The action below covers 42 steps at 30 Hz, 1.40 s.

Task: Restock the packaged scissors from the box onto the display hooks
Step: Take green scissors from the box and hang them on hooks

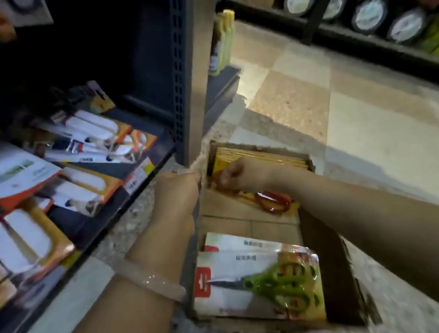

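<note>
Restocking looks to be at an early or middle stage, judging by how much stock is left: the cardboard box [319, 240] on the floor, lower centre of the frame, holds plenty of packaged scissors. A red-handled pack [270, 201] lies flat near the middle of the box, a green-handled pack [260, 280] tops a small pile at the near end, and a row of yellow cards [259, 154] stands on edge at the far end. No display hooks are visible in the frame, so how many packs already hang cannot be told.

The right hand [239, 175] reaches into the far end of the box with fingers curled closed around the upper edge of the red-handled pack, seemingly pinching it to lift it out. The left hand [176, 192], with a pale bangle [153, 282] on the wrist, is closed over the box's left wall, steadying it.

At the left of the frame a dark shelf [146, 176] carries packaged knives [86, 134] lying flat; the tiled floor [366, 130] stretches to the upper right.
</note>
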Tool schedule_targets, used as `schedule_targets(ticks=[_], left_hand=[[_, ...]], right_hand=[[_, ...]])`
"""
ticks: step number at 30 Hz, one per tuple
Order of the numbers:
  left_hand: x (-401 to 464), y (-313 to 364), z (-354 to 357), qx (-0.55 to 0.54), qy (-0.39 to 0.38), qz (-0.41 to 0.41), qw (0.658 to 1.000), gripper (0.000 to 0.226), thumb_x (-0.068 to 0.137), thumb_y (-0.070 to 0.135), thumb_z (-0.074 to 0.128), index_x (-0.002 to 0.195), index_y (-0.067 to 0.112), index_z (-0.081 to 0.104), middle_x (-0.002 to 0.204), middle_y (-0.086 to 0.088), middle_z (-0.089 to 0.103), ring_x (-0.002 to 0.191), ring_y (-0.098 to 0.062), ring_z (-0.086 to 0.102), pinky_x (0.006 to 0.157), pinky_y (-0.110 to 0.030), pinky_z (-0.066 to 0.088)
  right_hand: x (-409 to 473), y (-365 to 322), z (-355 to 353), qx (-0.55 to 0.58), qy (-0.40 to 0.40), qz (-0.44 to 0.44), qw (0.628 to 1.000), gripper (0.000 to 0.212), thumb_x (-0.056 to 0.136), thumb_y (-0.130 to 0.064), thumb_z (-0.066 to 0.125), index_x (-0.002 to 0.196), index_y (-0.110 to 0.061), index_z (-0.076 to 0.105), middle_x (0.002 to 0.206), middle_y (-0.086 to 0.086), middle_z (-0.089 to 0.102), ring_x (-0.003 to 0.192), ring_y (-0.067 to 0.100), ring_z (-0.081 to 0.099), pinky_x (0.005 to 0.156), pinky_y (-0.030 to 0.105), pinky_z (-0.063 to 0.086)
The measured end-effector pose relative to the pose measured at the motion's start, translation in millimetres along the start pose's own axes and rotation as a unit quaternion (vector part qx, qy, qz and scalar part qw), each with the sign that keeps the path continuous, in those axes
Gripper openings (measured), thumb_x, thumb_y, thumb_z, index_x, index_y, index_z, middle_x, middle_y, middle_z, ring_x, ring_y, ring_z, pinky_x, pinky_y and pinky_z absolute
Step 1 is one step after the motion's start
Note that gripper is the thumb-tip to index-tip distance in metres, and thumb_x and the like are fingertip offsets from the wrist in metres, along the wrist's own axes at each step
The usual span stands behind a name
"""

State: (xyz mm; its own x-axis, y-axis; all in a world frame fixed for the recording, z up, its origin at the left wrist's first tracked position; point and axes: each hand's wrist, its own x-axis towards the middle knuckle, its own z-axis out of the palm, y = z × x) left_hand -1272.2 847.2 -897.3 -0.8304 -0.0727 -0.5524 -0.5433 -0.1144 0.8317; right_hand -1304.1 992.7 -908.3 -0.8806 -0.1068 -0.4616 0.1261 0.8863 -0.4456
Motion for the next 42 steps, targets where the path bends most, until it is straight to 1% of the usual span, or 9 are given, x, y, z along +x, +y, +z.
schedule_targets(ticks=[3,7,11,14,21,27,34,39,42], left_hand=[[4,-27,3,-0.015,-0.011,-0.030,0.999,0.013,0.087,0.007,0.057,0.075,0.006,0.062,0.078,-0.014,0.064,0.061,-0.018,0.063,0.055,-0.026,0.053],[7,-49,4,0.034,0.001,-0.045,0.998,0.010,0.086,0.009,0.056,0.081,0.008,0.065,0.075,-0.015,0.057,0.064,-0.026,0.053,0.063,-0.032,0.048],[6,-58,4,0.031,0.004,-0.049,0.998,0.017,0.084,0.007,0.055,0.096,0.000,0.066,0.088,-0.017,0.064,0.072,-0.027,0.060,0.081,-0.046,0.056],[3,-65,5,0.049,0.000,-0.059,0.997,0.008,0.087,0.009,0.053,0.084,0.006,0.060,0.076,-0.009,0.059,0.064,-0.018,0.053,0.077,-0.036,0.050],[4,-76,3,0.062,-0.048,-0.066,0.995,0.025,0.091,0.010,0.052,0.067,0.015,0.048,0.068,-0.002,0.046,0.058,-0.013,0.047,0.059,-0.025,0.040],[-3,-81,3,0.030,0.023,-0.002,0.999,0.022,0.088,0.011,0.053,0.067,0.016,0.056,0.060,0.000,0.057,0.047,-0.010,0.054,0.046,-0.018,0.040],[-14,-82,25,-0.035,-0.089,-0.037,0.995,0.023,0.077,0.040,0.070,0.093,0.023,0.067,0.101,0.000,0.072,0.095,-0.024,0.067,0.090,-0.045,0.052],[-9,-80,23,-0.117,0.005,-0.017,0.993,0.007,0.084,0.017,0.067,0.082,0.017,0.061,0.086,-0.009,0.068,0.079,-0.030,0.065,0.082,-0.052,0.052],[0,-82,1,-0.124,0.020,-0.015,0.992,0.008,0.086,0.015,0.065,0.084,0.020,0.059,0.088,-0.006,0.068,0.078,-0.023,0.065,0.077,-0.040,0.054]], right_hand=[[-13,29,26,-0.024,-0.089,0.059,0.994,0.016,0.092,-0.014,0.053,0.102,-0.009,0.064,0.089,0.009,0.065,0.067,0.008,0.058,0.053,0.019,0.045],[-18,53,57,-0.096,-0.141,0.071,0.983,0.036,0.092,-0.032,0.055,0.119,-0.009,0.062,0.121,0.009,0.063,0.107,0.024,0.058,0.092,0.030,0.044],[-16,63,80,-0.162,-0.183,0.073,0.967,0.046,0.083,-0.049,0.061,0.107,-0.010,0.067,0.108,0.012,0.069,0.093,0.027,0.063,0.084,0.032,0.051],[-15,69,91,-0.226,-0.160,0.070,0.958,0.051,0.081,-0.051,0.063,0.106,-0.007,0.068,0.108,0.009,0.067,0.101,0.028,0.060,0.079,0.029,0.046],[-13,88,89,-0.123,-0.166,0.044,0.977,0.028,0.081,-0.028,0.069,0.102,-0.011,0.065,0.090,0.001,0.060,0.088,0.020,0.052,0.071,0.025,0.038],[-26,123,24,0.197,-0.151,0.099,0.964,0.013,0.082,-0.010,0.067,0.073,-0.017,0.061,0.060,0.002,0.054,0.053,0.015,0.047,0.047,0.021,0.036],[-34,106,-5,0.472,-0.076,0.031,0.878,0.005,0.073,-0.011,0.059,0.078,-0.012,0.056,0.063,-0.003,0.070,0.054,0.006,0.066,0.052,0.019,0.054],[-22,76,22,0.558,-0.040,0.033,0.828,0.018,0.093,-0.012,0.050,0.076,-0.015,0.056,0.059,-0.006,0.068,0.052,0.004,0.063,0.049,0.018,0.054],[-18,87,47,0.345,-0.039,0.094,0.933,0.017,0.093,-0.018,0.053,0.089,-0.010,0.067,0.076,0.002,0.068,0.070,0.015,0.063,0.060,0.024,0.051]])
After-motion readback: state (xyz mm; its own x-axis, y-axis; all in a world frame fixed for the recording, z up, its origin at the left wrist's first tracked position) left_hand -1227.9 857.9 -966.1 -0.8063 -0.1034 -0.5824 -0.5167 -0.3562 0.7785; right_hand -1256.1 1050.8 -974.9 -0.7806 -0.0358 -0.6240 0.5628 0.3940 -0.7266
